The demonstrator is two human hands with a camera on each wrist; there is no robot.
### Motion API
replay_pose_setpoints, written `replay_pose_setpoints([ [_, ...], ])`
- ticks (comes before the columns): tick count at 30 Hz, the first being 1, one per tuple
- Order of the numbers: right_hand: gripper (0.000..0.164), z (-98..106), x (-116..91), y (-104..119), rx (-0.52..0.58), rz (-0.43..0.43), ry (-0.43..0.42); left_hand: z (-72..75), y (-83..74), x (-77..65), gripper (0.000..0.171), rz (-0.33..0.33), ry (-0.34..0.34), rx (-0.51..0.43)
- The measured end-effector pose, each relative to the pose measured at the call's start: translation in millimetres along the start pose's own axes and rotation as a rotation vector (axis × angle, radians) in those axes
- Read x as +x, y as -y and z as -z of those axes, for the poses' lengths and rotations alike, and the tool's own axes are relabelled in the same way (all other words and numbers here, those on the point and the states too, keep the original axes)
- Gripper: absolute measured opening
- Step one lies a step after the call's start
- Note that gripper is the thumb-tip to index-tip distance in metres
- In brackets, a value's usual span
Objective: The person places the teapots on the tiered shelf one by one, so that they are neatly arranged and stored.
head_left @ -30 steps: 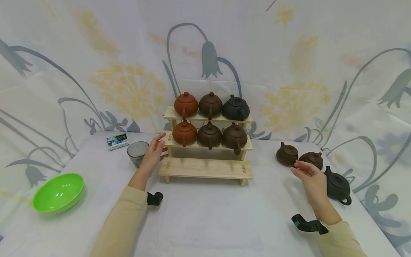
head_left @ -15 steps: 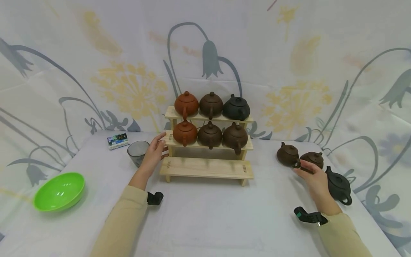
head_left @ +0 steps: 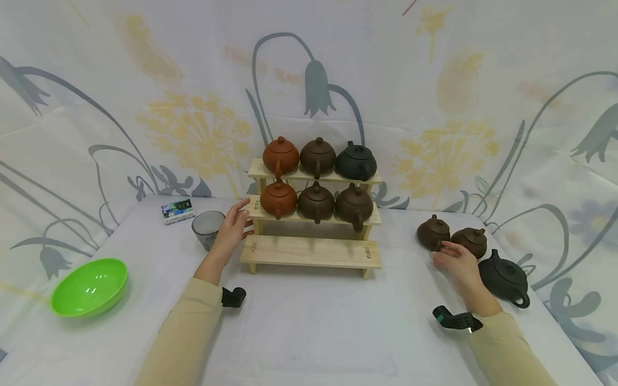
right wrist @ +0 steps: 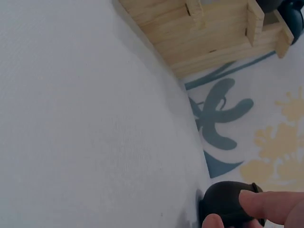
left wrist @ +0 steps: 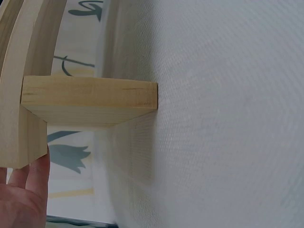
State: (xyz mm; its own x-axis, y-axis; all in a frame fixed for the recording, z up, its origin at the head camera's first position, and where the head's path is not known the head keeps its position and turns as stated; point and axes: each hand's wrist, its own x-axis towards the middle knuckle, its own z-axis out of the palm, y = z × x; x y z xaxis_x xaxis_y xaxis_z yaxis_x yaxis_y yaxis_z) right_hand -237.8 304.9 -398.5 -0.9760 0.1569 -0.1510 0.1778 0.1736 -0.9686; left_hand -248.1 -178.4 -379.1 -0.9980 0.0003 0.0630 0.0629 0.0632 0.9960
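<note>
My right hand [head_left: 461, 268] has its fingertips at the handle of a small brown teapot [head_left: 431, 231] on the right of the table. In the right wrist view, a finger and thumb meet a dark teapot [right wrist: 225, 199] and appear to pinch it; the fingers hide its handle. Beside it sit another brown teapot [head_left: 472, 242] and a black teapot [head_left: 504, 277]. My left hand [head_left: 232, 230] reaches to the left end of a three-tier wooden shelf [head_left: 309, 251]. Its fairly straight fingers [left wrist: 38, 175] rest against the middle plank's end; its thumb is hard to make out.
Reddish, brown and black teapots, such as a reddish one [head_left: 278, 199], fill the upper two tiers. The bottom tier bears none. A grey glass [head_left: 206, 228] stands near my left wrist, with a small printed box [head_left: 177, 211] behind and a green bowl [head_left: 89, 288] at far left.
My right hand has shifted slightly left and come to the brown teapot's handle. That teapot has turned a little, its knob moving right. My left hand stays at the shelf.
</note>
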Motion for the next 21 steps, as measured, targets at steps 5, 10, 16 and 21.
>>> replay_pose_setpoints([
  [5,0.063,-5.4,3.2,4.0,0.152,-0.112,0.019,0.1,0.0,0.1,0.046,0.002,0.002,-0.002],
  [10,0.056,-8.0,2.1,8.5,0.176,-0.149,0.054,-0.4,-0.2,0.8,0.046,0.001,0.003,-0.005],
  [16,0.057,-14.1,-2.7,9.9,0.158,-0.128,0.055,-0.7,0.4,1.3,0.046,0.005,-0.005,-0.006],
  [21,0.059,-23.3,-11.8,12.5,0.100,-0.091,0.065,0.0,0.1,0.1,0.046,0.006,-0.003,-0.006],
])
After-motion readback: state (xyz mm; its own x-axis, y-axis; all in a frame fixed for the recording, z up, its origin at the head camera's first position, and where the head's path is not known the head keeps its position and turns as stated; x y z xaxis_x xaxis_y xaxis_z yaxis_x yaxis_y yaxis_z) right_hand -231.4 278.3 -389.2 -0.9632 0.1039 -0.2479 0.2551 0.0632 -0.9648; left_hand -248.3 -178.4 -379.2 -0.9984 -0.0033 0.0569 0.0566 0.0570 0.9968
